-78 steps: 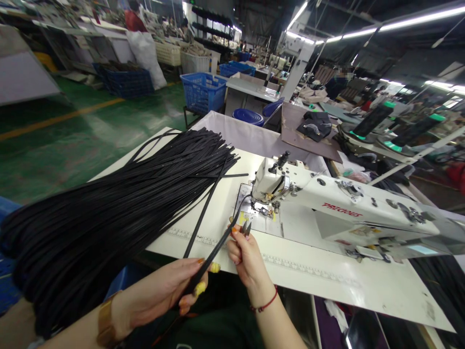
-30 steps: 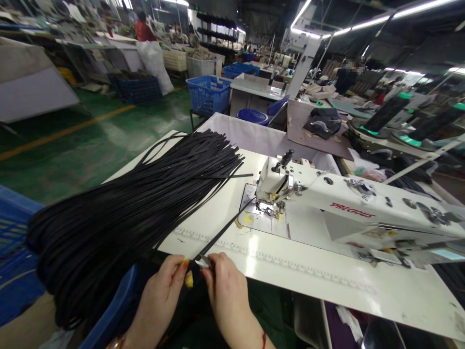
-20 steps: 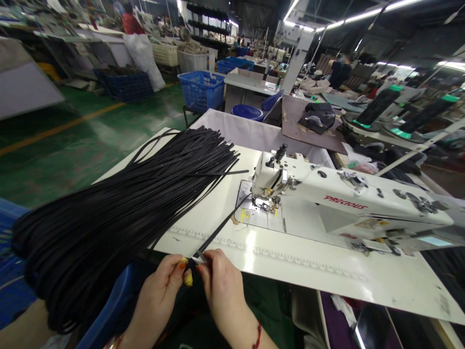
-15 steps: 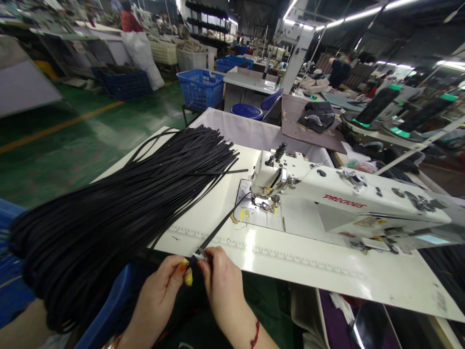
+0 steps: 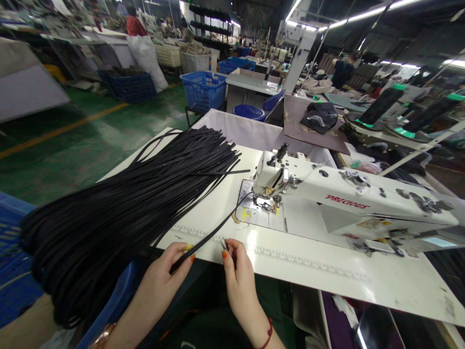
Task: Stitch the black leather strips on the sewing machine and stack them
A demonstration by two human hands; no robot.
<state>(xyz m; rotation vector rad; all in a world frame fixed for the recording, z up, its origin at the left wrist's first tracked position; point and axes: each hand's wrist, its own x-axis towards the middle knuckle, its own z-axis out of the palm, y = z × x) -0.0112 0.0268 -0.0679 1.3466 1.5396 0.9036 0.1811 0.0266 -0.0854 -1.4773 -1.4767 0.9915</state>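
Note:
My left hand [image 5: 165,276] pinches a thin black strip [image 5: 221,224], which runs up to the needle area of the white sewing machine [image 5: 341,198]. A bit of yellow shows at its fingertips. My right hand [image 5: 240,283], just right of the strip and apart from it, holds a small metal tool [image 5: 224,244] with its tip pointing up, over the table's front edge. To the left, a thick bundle of black strips [image 5: 119,213] lies across the white table [image 5: 308,257] and hangs over its edge.
A printed ruler [image 5: 286,256] runs along the table's front. A blue basket [image 5: 205,89] and a blue stool [image 5: 249,112] stand beyond the table. Another blue crate [image 5: 14,257] is at the left edge. Far back, a person in dark clothes [image 5: 341,70] is at a table.
My hands have moved apart. The right one has gone right with the metal tool, away from the strip, while the left keeps hold of the strip, now slightly higher. The view has shifted slightly.

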